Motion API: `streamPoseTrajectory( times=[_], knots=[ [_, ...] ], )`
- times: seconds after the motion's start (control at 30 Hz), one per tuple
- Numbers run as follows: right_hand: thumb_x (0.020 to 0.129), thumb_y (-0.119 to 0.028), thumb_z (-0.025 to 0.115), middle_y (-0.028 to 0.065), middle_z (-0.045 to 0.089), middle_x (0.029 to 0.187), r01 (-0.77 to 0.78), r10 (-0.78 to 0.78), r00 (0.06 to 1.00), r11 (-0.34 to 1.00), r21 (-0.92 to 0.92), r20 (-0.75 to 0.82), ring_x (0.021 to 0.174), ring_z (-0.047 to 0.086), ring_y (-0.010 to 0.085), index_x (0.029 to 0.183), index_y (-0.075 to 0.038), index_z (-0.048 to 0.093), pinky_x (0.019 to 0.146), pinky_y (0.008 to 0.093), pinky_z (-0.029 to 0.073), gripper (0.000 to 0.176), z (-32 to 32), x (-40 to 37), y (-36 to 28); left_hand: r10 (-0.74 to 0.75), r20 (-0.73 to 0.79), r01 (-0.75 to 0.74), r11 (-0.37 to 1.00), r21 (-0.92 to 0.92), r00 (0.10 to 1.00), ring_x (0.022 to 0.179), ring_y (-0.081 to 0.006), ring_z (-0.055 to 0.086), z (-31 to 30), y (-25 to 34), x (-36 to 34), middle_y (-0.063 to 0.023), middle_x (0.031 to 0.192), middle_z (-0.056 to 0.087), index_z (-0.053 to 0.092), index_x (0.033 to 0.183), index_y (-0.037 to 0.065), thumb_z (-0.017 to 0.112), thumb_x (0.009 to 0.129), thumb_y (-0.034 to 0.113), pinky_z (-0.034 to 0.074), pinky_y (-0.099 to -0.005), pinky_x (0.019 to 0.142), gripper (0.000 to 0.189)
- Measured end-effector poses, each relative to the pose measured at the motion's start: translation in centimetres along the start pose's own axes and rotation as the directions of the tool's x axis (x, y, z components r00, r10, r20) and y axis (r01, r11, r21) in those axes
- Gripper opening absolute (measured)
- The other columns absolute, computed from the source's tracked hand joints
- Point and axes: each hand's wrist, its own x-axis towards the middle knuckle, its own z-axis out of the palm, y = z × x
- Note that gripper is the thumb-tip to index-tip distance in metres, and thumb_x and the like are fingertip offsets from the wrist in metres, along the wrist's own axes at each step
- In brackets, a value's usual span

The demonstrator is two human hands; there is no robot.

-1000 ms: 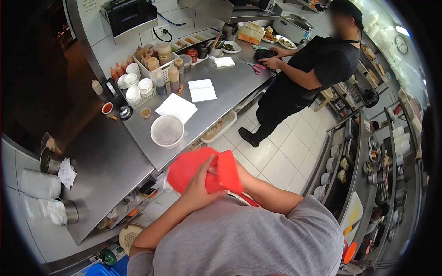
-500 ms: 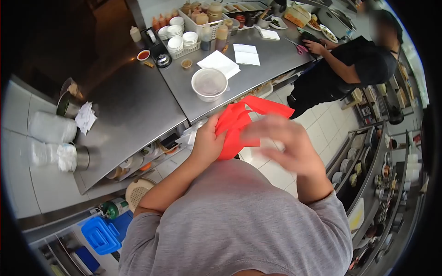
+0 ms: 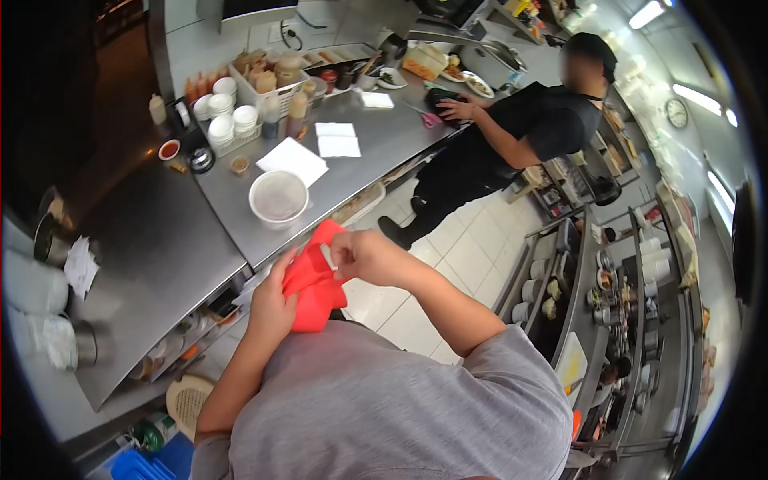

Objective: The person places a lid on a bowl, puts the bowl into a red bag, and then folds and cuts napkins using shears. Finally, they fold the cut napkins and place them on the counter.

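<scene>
Red plastic bag [image 3: 318, 290] is up in front of the person's chest, off the table, bunched between both hands. Left hand [image 3: 270, 308] is closed round the bag's lower left side, fingers wrapped into the folds. Right hand [image 3: 364, 256] is closed too, pinching the top edge of the bag w/ thumb and fingertips. The bag hangs just beyond the edge of the steel table [image 3: 160, 248].

On the table nearest the bag: a round white lidded tub [image 3: 278, 198], standing upright near the edge. Just behind it a white paper sheet [image 3: 292, 160], then two more sheets [image 3: 337, 139] side by side. Further back, stacks of small white cups [image 3: 222, 128] next to a white basket of sauce bottles [image 3: 264, 80], and a small dish of red sauce [image 3: 169, 150] to their left.

At the far end of the table a co-worker in black [image 3: 520, 136] stands w/ one hand on a black item [image 3: 442, 99]; pink-handled scissors [image 3: 430, 120] lie just beside it. Racks of plates and bowls [image 3: 552, 284] run along the right side of the room.
</scene>
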Motion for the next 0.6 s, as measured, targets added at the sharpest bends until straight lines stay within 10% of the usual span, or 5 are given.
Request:
streamPoseTrajectory(
  times=[0.17, 0.6],
  knots=[
    [0.077, -0.007, 0.073, 0.0087, 0.064, 0.077, -0.022, 0.008, 0.979, 0.998, 0.066, 0.203, 0.071, 0.061, 0.0183, 0.092, -0.001, 0.067, 0.068, 0.0309, 0.048, 0.017, 1.2, 0.2, 3.5, -0.001, 0.029, 0.000, 0.999, 0.049, 1.000, 0.111, -0.0359, 0.059, 0.1, -0.1, 0.2, -0.0233, 0.123, 0.057, 0.043, 0.136, 0.009, 0.052, 0.078, -0.005, 0.047, -0.0382, 0.091, 0.060],
    [0.077, -0.008, 0.074, 0.0084, 0.063, 0.077, 0.053, -0.053, 0.996, 0.999, 0.006, 0.067, 0.071, 0.060, 0.0196, 0.083, 0.000, 0.068, 0.066, 0.0320, 0.048, 0.012, -0.6, -1.3, 4.1, 0.026, 0.123, -0.040, 0.993, 0.114, 0.992, 0.107, -0.0386, 0.058, 2.1, 1.0, 2.1, -0.0221, 0.123, 0.056, 0.043, 0.136, 0.010, 0.056, 0.079, -0.001, 0.048, -0.0413, 0.088, 0.060]
  ],
)
